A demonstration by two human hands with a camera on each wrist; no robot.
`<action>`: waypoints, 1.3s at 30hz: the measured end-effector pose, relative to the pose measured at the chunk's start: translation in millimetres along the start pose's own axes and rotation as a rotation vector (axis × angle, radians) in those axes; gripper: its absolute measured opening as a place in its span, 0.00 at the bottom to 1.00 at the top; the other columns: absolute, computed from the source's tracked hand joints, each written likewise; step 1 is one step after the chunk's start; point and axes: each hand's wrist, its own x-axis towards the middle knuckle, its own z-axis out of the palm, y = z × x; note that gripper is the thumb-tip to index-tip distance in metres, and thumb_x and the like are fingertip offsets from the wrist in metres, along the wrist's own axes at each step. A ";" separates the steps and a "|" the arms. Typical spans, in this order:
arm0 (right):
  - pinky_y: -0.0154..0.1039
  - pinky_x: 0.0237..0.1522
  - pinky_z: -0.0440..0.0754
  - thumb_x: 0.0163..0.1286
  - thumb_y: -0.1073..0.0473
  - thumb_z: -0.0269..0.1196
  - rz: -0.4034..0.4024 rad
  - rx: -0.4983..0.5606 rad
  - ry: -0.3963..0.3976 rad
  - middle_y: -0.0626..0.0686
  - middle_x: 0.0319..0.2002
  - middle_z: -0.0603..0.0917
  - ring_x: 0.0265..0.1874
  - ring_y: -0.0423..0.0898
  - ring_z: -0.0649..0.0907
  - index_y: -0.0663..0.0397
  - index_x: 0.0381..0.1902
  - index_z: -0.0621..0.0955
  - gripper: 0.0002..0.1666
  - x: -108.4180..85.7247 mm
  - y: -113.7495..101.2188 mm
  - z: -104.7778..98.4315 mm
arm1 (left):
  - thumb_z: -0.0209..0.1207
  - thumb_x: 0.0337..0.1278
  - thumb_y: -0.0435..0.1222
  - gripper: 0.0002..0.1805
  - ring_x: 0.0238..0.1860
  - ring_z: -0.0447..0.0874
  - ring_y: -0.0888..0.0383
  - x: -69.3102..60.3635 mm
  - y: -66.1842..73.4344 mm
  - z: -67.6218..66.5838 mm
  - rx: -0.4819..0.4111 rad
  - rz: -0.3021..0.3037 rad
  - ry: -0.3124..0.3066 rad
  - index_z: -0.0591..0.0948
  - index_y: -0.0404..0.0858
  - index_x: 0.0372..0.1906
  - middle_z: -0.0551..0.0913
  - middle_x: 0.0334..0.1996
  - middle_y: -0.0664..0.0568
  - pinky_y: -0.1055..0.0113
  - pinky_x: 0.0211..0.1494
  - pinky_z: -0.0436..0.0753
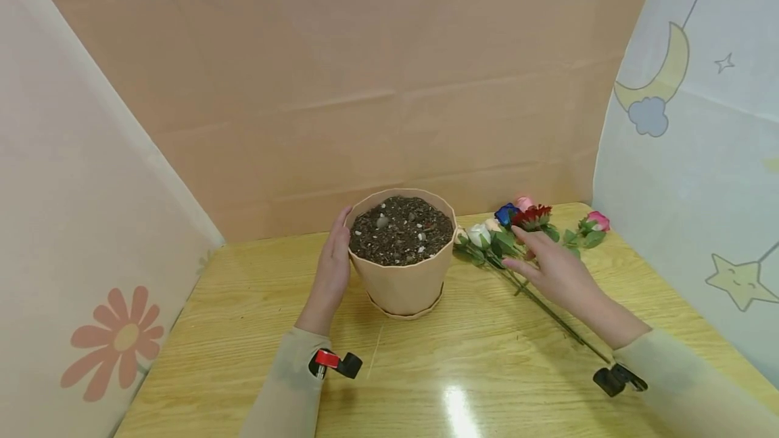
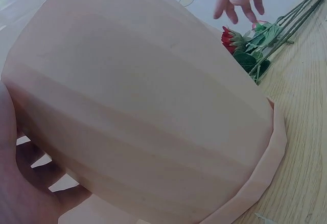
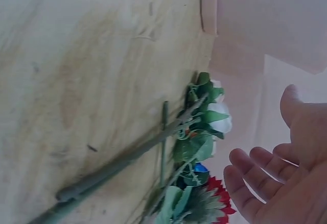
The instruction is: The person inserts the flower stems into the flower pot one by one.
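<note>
A beige flower pot (image 1: pixel 398 282) filled with dark soil (image 1: pixel 398 232) stands upright on its saucer (image 1: pixel 406 316). Against the pot's left side rests my left hand (image 1: pixel 333 262), its fingers stretched along the wall; the left wrist view shows the palm side beside the pot (image 2: pixel 143 91). My right hand (image 1: pixel 556 272) hovers over a pile of artificial flowers, fingers spread and holding nothing. Among them are a white rose (image 1: pixel 479 235), a blue rose (image 1: pixel 506 213), a dark red flower (image 1: pixel 533 216) and a pink rose (image 1: pixel 599 221). In the right wrist view the red flower (image 3: pixel 220 201) lies below the fingers.
The wooden table (image 1: pixel 243 330) bears everything. Long green stems (image 1: pixel 556 320) point toward the front right, under my right forearm. A peach cloth (image 1: pixel 389 86) hangs behind, and patterned white cloths (image 1: pixel 700 174) close off both sides.
</note>
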 end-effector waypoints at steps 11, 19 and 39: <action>0.55 0.41 0.86 0.80 0.43 0.71 0.028 0.053 -0.035 0.60 0.55 0.85 0.48 0.54 0.86 0.64 0.82 0.72 0.45 -4.8 17.6 15.8 | 0.30 0.94 0.55 0.32 0.88 0.49 0.51 -0.3 0.8 0.0 -0.007 0.000 -0.005 0.59 0.55 0.90 0.57 0.88 0.55 0.41 0.88 0.51; 0.52 0.42 0.84 0.77 0.44 0.74 -0.015 0.051 -0.032 0.56 0.56 0.87 0.44 0.47 0.85 0.61 0.73 0.82 0.37 -3.9 25.1 24.0 | 0.31 0.94 0.55 0.32 0.88 0.49 0.51 -0.5 1.1 -0.2 -0.010 0.001 -0.007 0.59 0.54 0.90 0.57 0.88 0.54 0.41 0.88 0.51; 0.48 0.37 0.83 0.73 0.51 0.78 -0.033 0.053 -0.017 0.54 0.47 0.88 0.38 0.45 0.84 0.59 0.59 0.91 0.23 9.5 36.0 44.6 | 0.32 0.93 0.54 0.31 0.88 0.49 0.51 0.6 -0.3 0.8 -0.018 0.004 -0.001 0.60 0.54 0.90 0.57 0.88 0.55 0.42 0.88 0.50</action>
